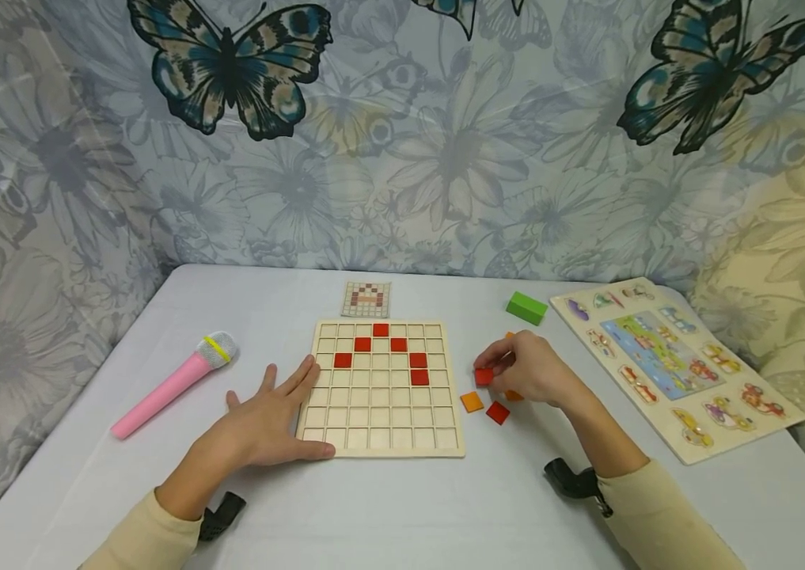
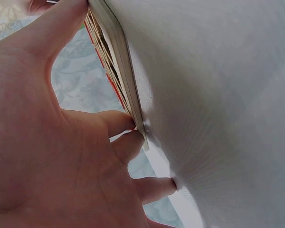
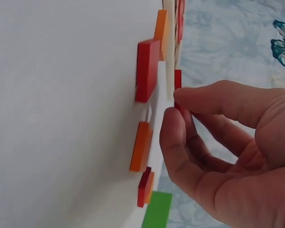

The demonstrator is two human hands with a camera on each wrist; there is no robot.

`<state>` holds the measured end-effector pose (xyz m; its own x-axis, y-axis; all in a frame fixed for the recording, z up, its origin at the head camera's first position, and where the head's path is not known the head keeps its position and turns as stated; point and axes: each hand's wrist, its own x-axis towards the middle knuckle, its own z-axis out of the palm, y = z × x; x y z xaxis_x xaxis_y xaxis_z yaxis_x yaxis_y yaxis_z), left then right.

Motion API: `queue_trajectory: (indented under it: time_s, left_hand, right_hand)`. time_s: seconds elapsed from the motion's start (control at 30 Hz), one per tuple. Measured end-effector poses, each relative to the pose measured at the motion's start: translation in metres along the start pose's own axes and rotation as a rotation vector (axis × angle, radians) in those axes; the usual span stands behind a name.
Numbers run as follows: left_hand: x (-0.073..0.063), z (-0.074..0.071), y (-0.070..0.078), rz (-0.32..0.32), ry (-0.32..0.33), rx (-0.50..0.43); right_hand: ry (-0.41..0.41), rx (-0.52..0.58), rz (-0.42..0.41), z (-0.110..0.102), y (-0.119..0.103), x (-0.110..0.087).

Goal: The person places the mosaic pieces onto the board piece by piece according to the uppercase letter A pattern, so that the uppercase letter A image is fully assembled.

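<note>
A wooden grid board (image 1: 381, 416) lies flat on the table, with several red square tiles (image 1: 419, 378) set in its upper cells. My left hand (image 1: 260, 427) rests against the board's left side, fingers spread, the thumb on its lower left corner. In the left wrist view the fingertips touch the board's edge (image 2: 128, 80). To the right of the board, my right hand (image 1: 533, 368) pinches a red tile (image 1: 484, 377) between thumb and finger. Near it lie another red tile (image 1: 498, 412) and an orange tile (image 1: 472, 402); other tiles are partly hidden by the hand.
Behind the board is a small pattern card (image 1: 366, 300). A green block (image 1: 526, 308) stands at the back right, beside a wooden picture puzzle board (image 1: 680, 368). On the left lies a pink toy microphone (image 1: 167, 392). A butterfly-print cloth (image 1: 445, 182) hangs behind the table.
</note>
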<state>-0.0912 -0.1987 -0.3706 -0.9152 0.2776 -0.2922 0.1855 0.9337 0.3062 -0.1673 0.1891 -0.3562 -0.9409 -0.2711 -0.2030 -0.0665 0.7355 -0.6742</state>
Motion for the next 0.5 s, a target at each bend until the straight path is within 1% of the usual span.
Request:
queue_trajectory:
  time_s: [0.17, 0.37, 0.5]
  left_hand:
    - [0.001, -0.001, 0.002, 0.005, 0.004, 0.014]
    - [0.001, -0.001, 0.002, 0.002, -0.001, 0.01]
    - [0.001, -0.001, 0.002, 0.002, -0.003, 0.012]
  right_hand:
    - [0.026, 0.009, 0.015, 0.002, -0.007, 0.002]
    - [0.027, 0.022, 0.005, 0.006, -0.019, 0.005]
    - [0.023, 0.021, 0.017, 0.011, -0.026, 0.007]
